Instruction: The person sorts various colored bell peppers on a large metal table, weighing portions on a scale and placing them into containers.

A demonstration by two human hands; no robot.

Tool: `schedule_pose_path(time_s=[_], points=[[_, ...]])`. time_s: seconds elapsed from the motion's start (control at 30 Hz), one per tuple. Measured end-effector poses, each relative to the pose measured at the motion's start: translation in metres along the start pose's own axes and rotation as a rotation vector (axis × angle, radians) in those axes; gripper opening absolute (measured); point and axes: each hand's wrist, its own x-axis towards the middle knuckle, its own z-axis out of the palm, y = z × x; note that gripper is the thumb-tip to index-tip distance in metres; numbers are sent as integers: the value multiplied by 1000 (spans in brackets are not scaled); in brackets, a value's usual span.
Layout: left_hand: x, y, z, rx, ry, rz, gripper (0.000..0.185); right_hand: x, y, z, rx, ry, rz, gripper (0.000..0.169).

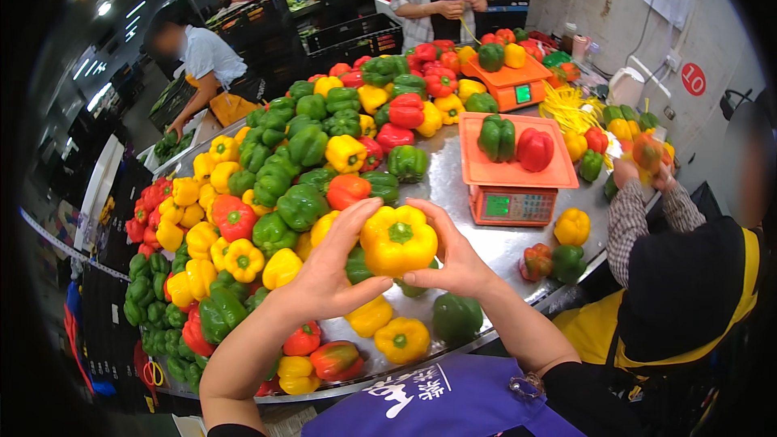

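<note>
A yellow bell pepper (399, 241), stem side up, is between my two hands above the metal table. My left hand (331, 261) is spread along its left side, and my right hand (452, 249) curves round its right side. Below it, yellow peppers (402, 340) and a dark green pepper (457, 318) lie near the table edge. A large heap of green, yellow and red bell peppers, with a green pepper (302, 207) among them, spreads to the left. An orange digital scale (519, 179) ahead on the right bears a green pepper (496, 138) and a red pepper (535, 150).
A second orange scale (508, 82) with peppers stands farther back, beside yellow ties (570, 106). A co-worker (686, 279) handles peppers at the right; another person (438, 0) stands across the table. One more person (209, 60) leans over a crate at the left. A white kettle (625, 86) stands by the wall.
</note>
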Motion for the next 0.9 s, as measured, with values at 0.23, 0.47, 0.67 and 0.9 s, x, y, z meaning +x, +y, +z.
schedule_pose_path(time_s=[0.23,0.47,0.67,0.9], points=[[-69,-19,-55,628,252,-326,68,-32,6,-106,93,333,3,91],[-238,-94,-113,829,505,-697,48,-35,-24,-204,-391,730,-139,76],[-241,-101,-98,331,752,-984,31,11,-40,-204,-1541,357,-44,62],[-241,-111,-97,257,795,-939,26,42,0,-207,-1777,77,19,63]])
